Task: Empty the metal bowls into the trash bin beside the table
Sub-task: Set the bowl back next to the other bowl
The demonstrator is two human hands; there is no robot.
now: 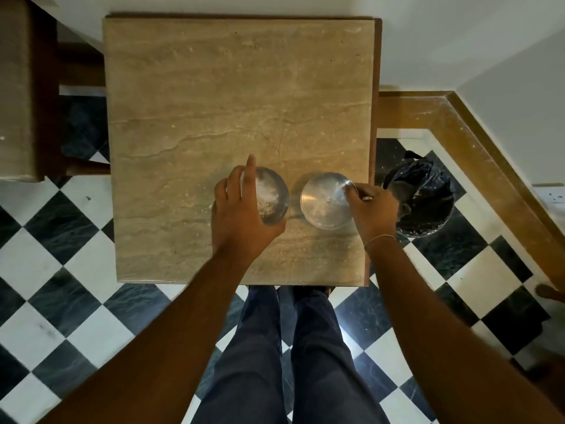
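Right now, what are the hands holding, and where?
The right hand pinches the right bowl at its right rim; the left hand cups the left bowl from its left side.

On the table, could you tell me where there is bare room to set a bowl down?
The table is bare across its far half and left side. It is crowded only near the right edge, where the left hand and right hand meet the two bowls.

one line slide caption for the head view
Both hands, left hand and right hand, grip two metal bowls beside the trash bin.
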